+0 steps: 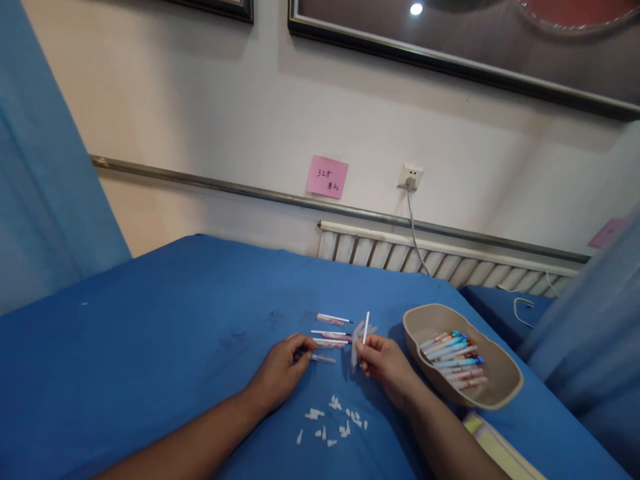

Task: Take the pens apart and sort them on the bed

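Note:
My right hand [380, 360] pinches a thin white pen refill [367, 327], held nearly upright. Just left of those fingers lie several translucent pen caps [356, 347]. My left hand [287, 367] is closed at the end of a clear pen barrel [324, 359], which points right along the cloth; its fingertips are partly hidden. Beyond it, pink-patterned barrels [330, 323] lie in a row with white refills [330, 333] beside them. Closer to me, several small white cone-shaped pen tips [344, 430] are scattered.
A beige bin [505, 393] at the right holds several colourful pens [455, 360]. A yellow packet [500, 447] lies in front of it. Blue cloth [150, 333] covers the surface. Behind are a radiator [380, 252], a rail [250, 191] and a plugged-in cord [413, 227].

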Demonstrator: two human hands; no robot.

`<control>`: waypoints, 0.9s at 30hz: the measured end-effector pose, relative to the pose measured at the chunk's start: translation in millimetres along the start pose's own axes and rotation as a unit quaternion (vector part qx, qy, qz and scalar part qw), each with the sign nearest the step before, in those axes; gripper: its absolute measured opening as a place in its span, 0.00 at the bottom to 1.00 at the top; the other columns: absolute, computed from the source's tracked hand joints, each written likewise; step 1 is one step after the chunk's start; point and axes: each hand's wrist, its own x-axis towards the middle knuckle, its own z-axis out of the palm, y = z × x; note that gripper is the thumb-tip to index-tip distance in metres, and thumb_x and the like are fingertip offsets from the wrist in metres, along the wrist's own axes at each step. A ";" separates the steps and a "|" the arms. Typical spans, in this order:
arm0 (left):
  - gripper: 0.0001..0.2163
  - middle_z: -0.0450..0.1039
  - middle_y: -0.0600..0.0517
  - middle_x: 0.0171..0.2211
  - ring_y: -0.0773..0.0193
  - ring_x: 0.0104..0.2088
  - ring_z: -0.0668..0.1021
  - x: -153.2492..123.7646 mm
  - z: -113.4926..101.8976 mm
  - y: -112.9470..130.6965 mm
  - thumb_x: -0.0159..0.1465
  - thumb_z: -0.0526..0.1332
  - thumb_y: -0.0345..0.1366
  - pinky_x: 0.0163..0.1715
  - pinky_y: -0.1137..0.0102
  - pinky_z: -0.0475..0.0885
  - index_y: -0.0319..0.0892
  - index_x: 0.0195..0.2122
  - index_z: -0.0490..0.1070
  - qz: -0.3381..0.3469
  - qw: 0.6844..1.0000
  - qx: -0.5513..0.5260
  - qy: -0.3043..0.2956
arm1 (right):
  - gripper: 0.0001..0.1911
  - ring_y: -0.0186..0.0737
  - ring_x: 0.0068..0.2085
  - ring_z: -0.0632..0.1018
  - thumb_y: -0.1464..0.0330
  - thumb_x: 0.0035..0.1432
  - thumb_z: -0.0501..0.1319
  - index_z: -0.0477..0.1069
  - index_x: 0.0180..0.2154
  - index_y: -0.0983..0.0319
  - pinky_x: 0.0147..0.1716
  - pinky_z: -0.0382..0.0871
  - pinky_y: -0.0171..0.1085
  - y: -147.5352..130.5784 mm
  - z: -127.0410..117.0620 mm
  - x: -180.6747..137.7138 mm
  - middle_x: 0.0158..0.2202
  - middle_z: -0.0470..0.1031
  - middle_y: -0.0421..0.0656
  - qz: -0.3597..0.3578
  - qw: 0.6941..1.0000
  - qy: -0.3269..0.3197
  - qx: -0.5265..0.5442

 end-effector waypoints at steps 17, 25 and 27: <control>0.08 0.74 0.52 0.34 0.61 0.35 0.74 -3.8 -1.2 7.2 0.57 0.54 0.32 0.37 0.70 0.67 0.43 0.35 0.71 0.022 1.000 -0.012 0.005 | 0.20 0.26 0.18 0.63 0.57 0.41 0.69 0.66 0.24 0.65 0.18 0.55 0.28 2.4 -0.8 -1.8 0.17 0.64 0.34 0.047 0.994 -0.039 0.089; 0.07 0.74 0.52 0.34 0.62 0.35 0.74 -3.6 0.0 6.3 0.58 0.54 0.32 0.38 0.70 0.67 0.42 0.34 0.71 0.020 1.000 -0.018 -0.006 | 0.19 0.26 0.18 0.64 0.56 0.43 0.67 0.67 0.26 0.65 0.19 0.55 0.28 2.2 0.8 -3.3 0.17 0.65 0.34 0.007 0.998 -0.058 0.035; 0.07 0.74 0.52 0.34 0.62 0.36 0.74 -3.6 -0.3 6.8 0.57 0.54 0.32 0.38 0.70 0.68 0.42 0.34 0.71 0.019 1.000 -0.020 -0.010 | 0.19 0.26 0.18 0.64 0.56 0.43 0.68 0.67 0.25 0.65 0.19 0.56 0.28 2.1 1.4 -3.6 0.18 0.65 0.34 0.006 0.997 -0.059 0.047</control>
